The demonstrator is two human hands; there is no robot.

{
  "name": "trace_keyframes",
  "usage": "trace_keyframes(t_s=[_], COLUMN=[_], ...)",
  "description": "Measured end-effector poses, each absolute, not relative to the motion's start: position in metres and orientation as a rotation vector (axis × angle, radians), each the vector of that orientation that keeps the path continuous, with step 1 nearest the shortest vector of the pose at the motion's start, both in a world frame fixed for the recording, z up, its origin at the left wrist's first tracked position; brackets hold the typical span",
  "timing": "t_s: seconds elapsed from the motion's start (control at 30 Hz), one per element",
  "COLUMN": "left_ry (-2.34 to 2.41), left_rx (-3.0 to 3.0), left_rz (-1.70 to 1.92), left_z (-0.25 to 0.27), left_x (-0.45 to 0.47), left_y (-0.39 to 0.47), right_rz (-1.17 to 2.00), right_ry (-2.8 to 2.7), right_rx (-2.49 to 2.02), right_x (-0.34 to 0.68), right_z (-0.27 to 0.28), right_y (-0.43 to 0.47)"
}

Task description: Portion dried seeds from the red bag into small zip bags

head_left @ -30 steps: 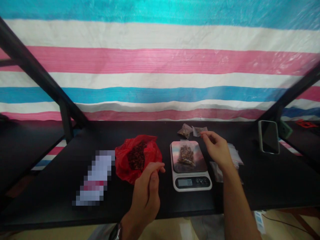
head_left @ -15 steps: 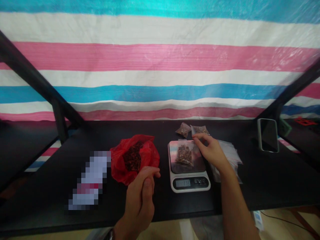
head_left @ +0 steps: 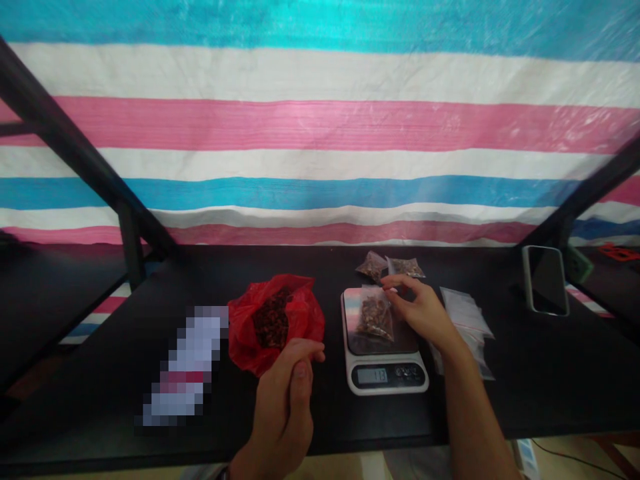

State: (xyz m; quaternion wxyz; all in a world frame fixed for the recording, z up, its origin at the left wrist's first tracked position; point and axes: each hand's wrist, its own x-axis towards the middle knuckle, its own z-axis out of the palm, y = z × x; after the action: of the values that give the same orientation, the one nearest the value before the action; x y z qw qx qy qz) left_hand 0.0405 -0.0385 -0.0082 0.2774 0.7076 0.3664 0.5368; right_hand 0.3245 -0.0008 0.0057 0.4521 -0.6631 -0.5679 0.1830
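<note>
A small clear zip bag of dried brown bits [head_left: 375, 319] lies on the dark plate of a white digital kitchen scale [head_left: 387, 389], whose display seems to show the digits 113. My right hand [head_left: 420, 310] reaches over the plate from the right, with thumb and forefinger closed at the bag's upper corner. In front of a red plastic bag [head_left: 305, 310] is my left hand [head_left: 285, 403], its fingers curled in; whatever they hold, if anything, is hidden. The red bag gapes and shows dark brown pieces [head_left: 273, 319] inside.
Two filled small bags, one pinkish [head_left: 373, 266] and one clear [head_left: 406, 267], lie behind the scale. Flat zip bags [head_left: 465, 313] are stacked right of it. A phone [head_left: 546, 280] stands farther right. A pixelated item [head_left: 193, 360] is at left on the black table [head_left: 165, 287].
The view has shifted slightly, so everything sits a bit lower and to the right. My right fingertips have come down to the bag's top corner. My left hand keeps its curled pose.
</note>
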Motion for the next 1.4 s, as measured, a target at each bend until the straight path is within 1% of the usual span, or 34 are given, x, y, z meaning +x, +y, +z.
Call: trace_keyframes(t_s=[0.17, 0.3, 0.4, 0.57, 0.63, 0.73, 0.83, 0.93, 1.0, 1.17, 1.4], left_ry=[0.990, 1.046, 1.056, 0.971, 1.014, 1.113, 0.954, 0.765, 0.743, 0.737, 0.721], left_rx=[1.879, 1.812, 1.771, 1.618, 1.467, 1.085, 0.700, 0.473, 0.379, 0.293, 0.302], left_rz=[1.433, 1.412, 1.383, 1.173, 1.156, 1.223, 1.211, 1.173, 1.194, 1.193, 1.057], left_z=[-0.010, -0.010, -0.007, -0.007, -0.009, -0.011, -0.007, 0.003, 0.007, 0.006, -0.001], left_x=[0.040, 0.044, 0.048, 0.053, 0.055, 0.057, 0.058, 0.055, 0.052, 0.044, 0.040], left_y=[-0.039, -0.038, -0.038, -0.046, -0.051, -0.052, -0.042, -0.029, -0.022, -0.020, -0.021], right_rz=[0.553, 0.706, 0.805, 0.819, 0.808, 0.834, 0.861, 0.955, 1.019, 0.866, 0.983], right_ry=[-1.265, -1.243, -1.320, -1.353, -1.353, -1.337, -1.349, -1.468, -1.608, -1.664, -1.687], right_rx=[-1.501, -1.308, -1.275, -1.213, -1.182, -1.176, -1.203, -1.269, -1.296, -1.334, -1.438], right_x=[0.316, 0.300, 0.284, 0.241, 0.218, 0.185, 0.165, 0.159, 0.160, 0.163, 0.161], right_z=[0.017, 0.042, 0.061, 0.075, 0.076, 0.074, 0.067, 0.059, 0.055, 0.048, 0.050], right_y=[-0.002, -0.014, -0.024, -0.022, -0.017, -0.010, -0.005, -0.003, 0.000, 0.006, 0.006])
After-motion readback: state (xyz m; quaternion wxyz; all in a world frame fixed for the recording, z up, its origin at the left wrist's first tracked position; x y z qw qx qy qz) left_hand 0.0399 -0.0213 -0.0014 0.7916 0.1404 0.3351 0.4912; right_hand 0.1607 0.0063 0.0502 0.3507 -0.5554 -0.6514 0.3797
